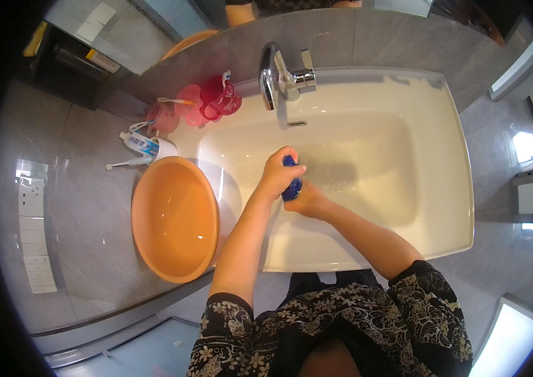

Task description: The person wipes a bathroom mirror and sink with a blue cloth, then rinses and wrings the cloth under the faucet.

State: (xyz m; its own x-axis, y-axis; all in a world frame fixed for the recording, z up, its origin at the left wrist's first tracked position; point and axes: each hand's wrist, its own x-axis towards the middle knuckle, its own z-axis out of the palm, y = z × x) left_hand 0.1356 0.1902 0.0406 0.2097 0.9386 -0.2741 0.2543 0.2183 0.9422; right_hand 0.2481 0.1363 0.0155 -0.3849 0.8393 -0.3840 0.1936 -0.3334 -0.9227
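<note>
A small dark blue wet bundle (292, 188), a cloth or a scrubbing sponge, is squeezed between my two hands. My left hand (278, 173) wraps its upper part, the thumb laid across it. From the right, my right hand (309, 200) presses against its lower end, its fingers mostly hidden. Both hands are over the left half of a cream washbasin (441, 188) that holds shallow water (342, 162). Behind them, the chrome faucet (270, 80) curves over the basin, above a small overflow slot (297, 123).
An orange plastic basin (177, 221) rests at the washbasin's left edge. Behind it stand pink and red cups (221, 101) with toothbrushes, and a white cup (166, 148) with a toothpaste tube (140, 143). A mirror runs along the back; wall sockets (31, 195) are at left.
</note>
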